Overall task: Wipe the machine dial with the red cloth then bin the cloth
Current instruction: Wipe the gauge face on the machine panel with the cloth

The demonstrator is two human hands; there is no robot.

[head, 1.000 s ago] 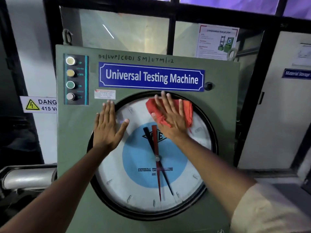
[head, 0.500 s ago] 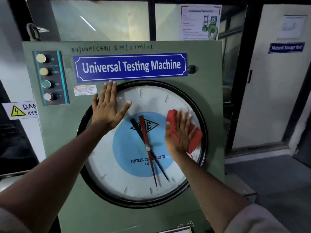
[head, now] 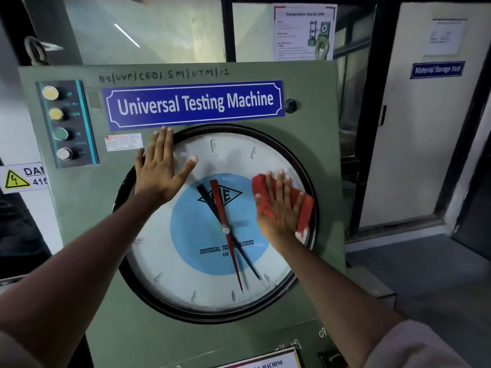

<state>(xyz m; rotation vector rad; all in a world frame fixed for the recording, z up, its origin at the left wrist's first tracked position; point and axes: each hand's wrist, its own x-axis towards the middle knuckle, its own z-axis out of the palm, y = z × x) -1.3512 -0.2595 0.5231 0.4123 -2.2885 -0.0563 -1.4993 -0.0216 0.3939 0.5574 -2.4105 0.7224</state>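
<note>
A tall grey-green metal machine cabinet (head: pixel 79 235) is filling most of the view, standing in front of a dark-framed glass partition (head: pixel 143 30). Set into its front, a large round dial with a black rim, a white face and a light-blue centre disc (head: pixel 196 261) is carrying a long red pointer (head: pixel 225 229) and a thinner black pointer (head: pixel 247 261), both crossing at the centre hub. Above the dial a long blue nameplate reading "Universal Testing Machine" (head: pixel 195 103) is sitting on the cabinet, and at the upper left a dark button panel with four round buttons (head: pixel 66 123) is running downward. The left hand (head: pixel 162 168) is lying flat across the dial's upper-left rim, fingers together and thumb stretched out over the glass. The right hand (head: pixel 279 208) is pressing flat on the dial's right side, fingers slightly spread. Under its palm the crumpled red cloth (head: pixel 305 208) is lying against the glass, reaching the right rim.
</note>
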